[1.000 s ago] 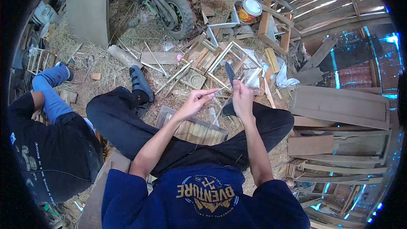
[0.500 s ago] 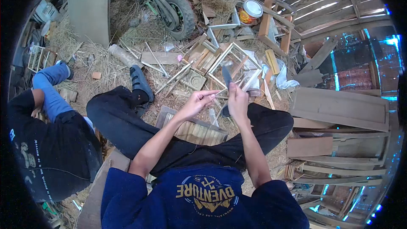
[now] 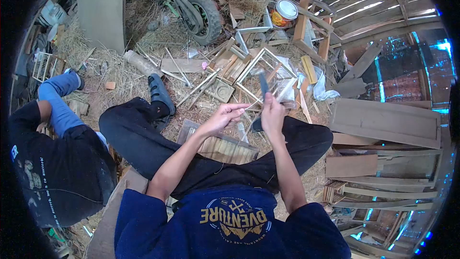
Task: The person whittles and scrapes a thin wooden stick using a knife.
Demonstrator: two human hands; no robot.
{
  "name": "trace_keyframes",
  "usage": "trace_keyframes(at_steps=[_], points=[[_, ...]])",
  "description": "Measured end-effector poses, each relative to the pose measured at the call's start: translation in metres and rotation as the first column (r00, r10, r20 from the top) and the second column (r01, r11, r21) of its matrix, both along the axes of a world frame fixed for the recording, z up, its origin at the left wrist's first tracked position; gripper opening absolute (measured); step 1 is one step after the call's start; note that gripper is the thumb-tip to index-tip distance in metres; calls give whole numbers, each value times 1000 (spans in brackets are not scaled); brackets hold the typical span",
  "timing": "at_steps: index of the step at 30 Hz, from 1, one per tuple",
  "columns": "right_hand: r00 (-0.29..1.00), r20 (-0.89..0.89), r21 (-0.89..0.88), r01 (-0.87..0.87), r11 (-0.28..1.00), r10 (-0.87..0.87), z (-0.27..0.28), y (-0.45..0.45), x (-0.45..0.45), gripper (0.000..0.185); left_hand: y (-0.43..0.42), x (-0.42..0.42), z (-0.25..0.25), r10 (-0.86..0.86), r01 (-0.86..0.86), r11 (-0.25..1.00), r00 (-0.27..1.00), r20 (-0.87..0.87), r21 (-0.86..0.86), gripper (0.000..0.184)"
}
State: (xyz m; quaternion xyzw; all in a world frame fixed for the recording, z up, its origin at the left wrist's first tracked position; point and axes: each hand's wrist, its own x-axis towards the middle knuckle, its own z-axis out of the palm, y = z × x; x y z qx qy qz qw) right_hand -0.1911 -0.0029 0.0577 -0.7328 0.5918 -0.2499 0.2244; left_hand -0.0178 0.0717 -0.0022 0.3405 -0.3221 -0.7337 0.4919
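My right hand (image 3: 273, 116) is wrapped round the handle of a knife, and its broad grey blade (image 3: 264, 84) points up and away from me. Beside it, my left hand (image 3: 224, 118) is closed in a pinch on a thin wooden stick (image 3: 247, 108), which runs toward the knife hand. Whether the blade touches the stick I cannot tell. Beyond both hands lies a pale wooden frame (image 3: 253, 69) with slats at its right side. Below my left hand, between my legs, is a shallow box (image 3: 187, 129) holding several short wooden pieces.
Another person (image 3: 62, 163) sits close at my left. A motorbike wheel (image 3: 205, 19), a paint bucket (image 3: 283, 12) and wood scraps lie ahead on straw-covered ground. Wooden panels (image 3: 385, 122) lean at my right, and a tall board (image 3: 101, 9) stands at the far left.
My right hand has shifted slightly right and down with the knife, widening the gap between my hands. My left hand stays nearly in place, still pinching the stick.
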Motion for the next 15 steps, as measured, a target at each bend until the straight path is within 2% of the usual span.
trace_keyframes(at_steps=[2, 6, 9, 10, 13, 15], points=[[996, -68, -17, -53, 998, 52, 5, 1, -3, 54, -1, 2, -6, -3, 6, 998, 998, -62, 56, 39], [997, 48, 41, 66, 997, -68, 10, -10, -9, 54, 0, -1, 1, 27, -27, 1000, 999, -35, 15, 39], [996, 3, -43, -90, 995, 90, -1, 2, -3, 57, 1, -2, 6, 71, -70, 997, 997, 30, -19, 39], [995, -63, 3, -75, 997, 75, 6, 0, -3, 57, 0, 0, 11, 92, -90, 995, 993, 68, -31, 38], [997, 18, 105, 72, 992, -74, 17, -15, -5, 57, 1, 2, 10, 116, -106, 991, 983, 139, -79, 37], [1000, 2, 70, 21, 997, -21, 14, -5, 0, 58, 1, 1, 8, 120, -109, 991, 981, 155, -75, 35]])
